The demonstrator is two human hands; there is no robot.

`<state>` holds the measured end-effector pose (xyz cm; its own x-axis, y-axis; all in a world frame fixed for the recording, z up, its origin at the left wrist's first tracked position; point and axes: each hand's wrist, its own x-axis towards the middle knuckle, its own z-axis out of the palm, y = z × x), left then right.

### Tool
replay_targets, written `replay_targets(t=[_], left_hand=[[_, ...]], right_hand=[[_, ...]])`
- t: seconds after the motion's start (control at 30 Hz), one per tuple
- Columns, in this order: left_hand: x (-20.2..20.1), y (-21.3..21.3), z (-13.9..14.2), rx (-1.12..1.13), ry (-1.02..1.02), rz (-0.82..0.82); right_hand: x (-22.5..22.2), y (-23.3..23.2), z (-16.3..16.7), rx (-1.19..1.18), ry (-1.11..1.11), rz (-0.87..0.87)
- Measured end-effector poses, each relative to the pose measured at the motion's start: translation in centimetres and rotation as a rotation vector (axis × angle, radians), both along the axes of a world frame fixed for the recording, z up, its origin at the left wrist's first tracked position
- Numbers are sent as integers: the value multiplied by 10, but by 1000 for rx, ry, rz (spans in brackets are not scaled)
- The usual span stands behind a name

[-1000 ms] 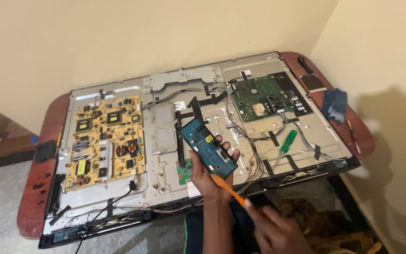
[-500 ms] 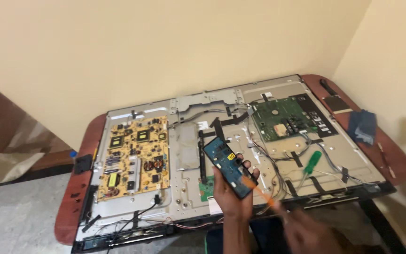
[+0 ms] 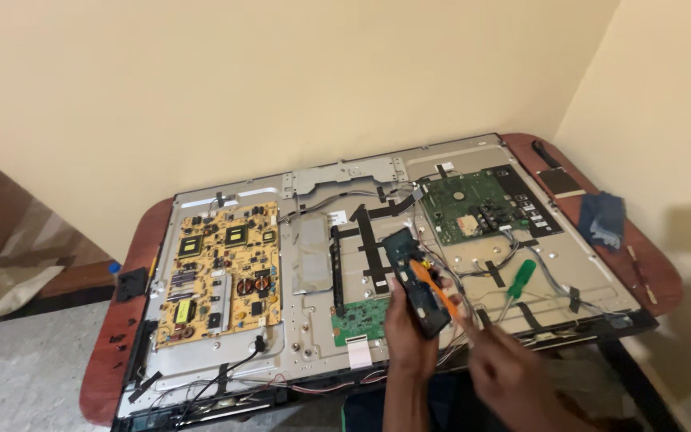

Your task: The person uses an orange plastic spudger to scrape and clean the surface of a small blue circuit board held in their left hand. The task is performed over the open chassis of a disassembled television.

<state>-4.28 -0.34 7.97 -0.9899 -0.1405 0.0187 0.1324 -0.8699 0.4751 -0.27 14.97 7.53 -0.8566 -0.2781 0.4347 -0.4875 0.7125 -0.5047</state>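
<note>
My left hand [image 3: 406, 330] holds a small dark circuit board [image 3: 416, 282] tilted up over the opened back of a flat television [image 3: 305, 264]. My right hand [image 3: 505, 370] grips an orange-handled screwdriver [image 3: 433, 286], whose tip rests against that board. Both hands hover above a small green board [image 3: 360, 318] near the panel's lower middle. A yellow power board [image 3: 221, 272] sits at the panel's left and a green main board [image 3: 477, 210] at its upper right.
A green-handled screwdriver [image 3: 520, 278] lies on the panel right of my hands. The television rests on a reddish-brown table [image 3: 125, 336] in a room corner. A blue cloth [image 3: 603, 219] and a dark flat piece [image 3: 560, 181] lie on the table's right end.
The view has shifted so the table sits lower and more to the right. My left hand has tipped the small dark board more upright, and the orange screwdriver tip stays on it.
</note>
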Motion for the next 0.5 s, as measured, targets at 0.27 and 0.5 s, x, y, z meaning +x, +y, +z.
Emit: replay_targets(t=[0.27, 0.5], left_hand=[[-6, 1, -2, -2, -9, 65], [-3, -4, -23, 18, -50, 17]], right_hand=[[-14, -14, 15, -14, 17, 30], [-11, -36, 20, -151, 81, 87]])
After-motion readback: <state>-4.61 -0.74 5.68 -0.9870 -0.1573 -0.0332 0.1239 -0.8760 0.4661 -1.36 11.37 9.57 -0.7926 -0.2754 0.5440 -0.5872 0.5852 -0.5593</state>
